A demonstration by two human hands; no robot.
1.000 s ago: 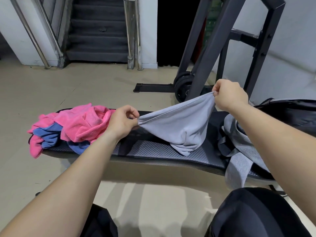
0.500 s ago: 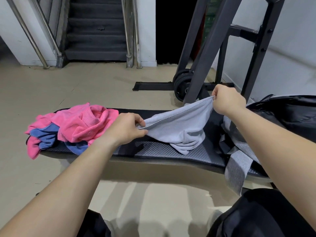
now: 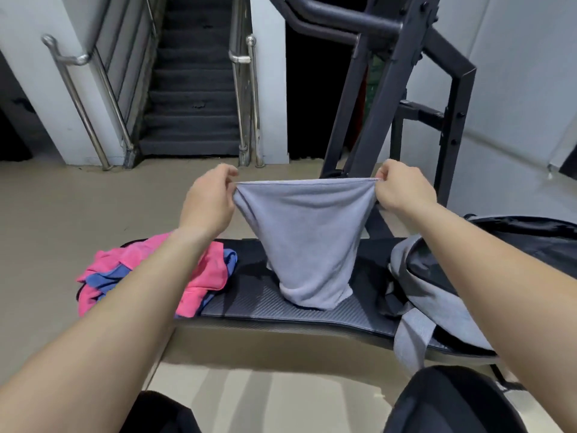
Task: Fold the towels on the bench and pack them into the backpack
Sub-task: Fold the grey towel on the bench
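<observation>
From the head view, I see the grey towel [image 3: 307, 242] has come up since a second ago: then it sagged low between the hands with its bulk heaped on the table [image 3: 312, 314], and now its top edge is stretched taut and level, high above the pad. My left hand [image 3: 209, 201] has risen from beside the pink pile to pinch the towel's left top corner between thumb and fingers; my right hand [image 3: 402, 190] pinches the right top corner the same way. The cloth hangs down in a narrowing drape, and its lower end rests crumpled on the table's dark ribbed surface. The camera has tilted up too, so more of the staircase [image 3: 190, 89] and its steel handrails [image 3: 87, 98] shows.

On the table's left end lies the heap of pink and blue towels [image 3: 209, 276], partly hidden by my left forearm. At the right end sits the backpack [image 3: 443, 285], grey and black, with a grey strap [image 3: 412, 339] hanging over the table's front edge; my right forearm crosses in front of it. Behind the towel stands a dark steel rack [image 3: 384, 104]. Dark-clothed knees show at the bottom edge.
</observation>
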